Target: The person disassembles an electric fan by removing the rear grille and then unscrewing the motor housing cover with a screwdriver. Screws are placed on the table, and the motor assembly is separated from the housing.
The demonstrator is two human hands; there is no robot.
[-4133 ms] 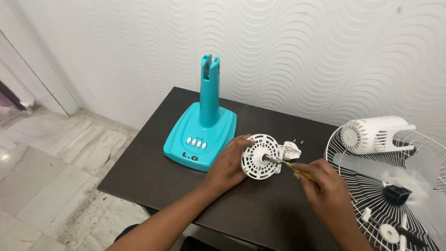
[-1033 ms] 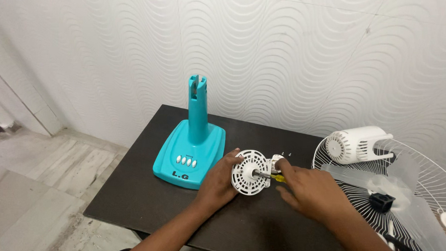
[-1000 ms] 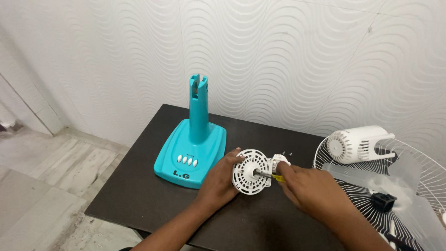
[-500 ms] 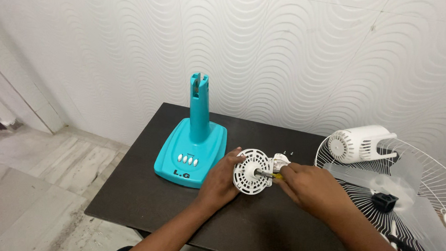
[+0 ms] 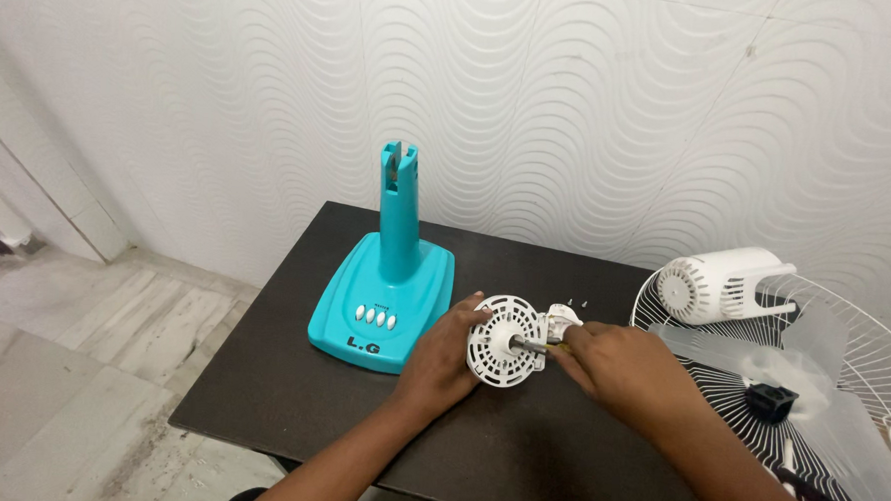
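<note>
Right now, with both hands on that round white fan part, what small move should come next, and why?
Probably keep the left hand steadying the round white vented motor housing and turn the screwdriver a little further. The right hand holds its yellow handle, with the tip seemingly at the housing's side, and two loose screws lie on the dark table behind.

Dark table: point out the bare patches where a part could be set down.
On the dark table, bare top lies along the near edge below the teal fan base, and at the back between that base and the white motor housing. It is crowded around both hands and the wire guard.
</note>
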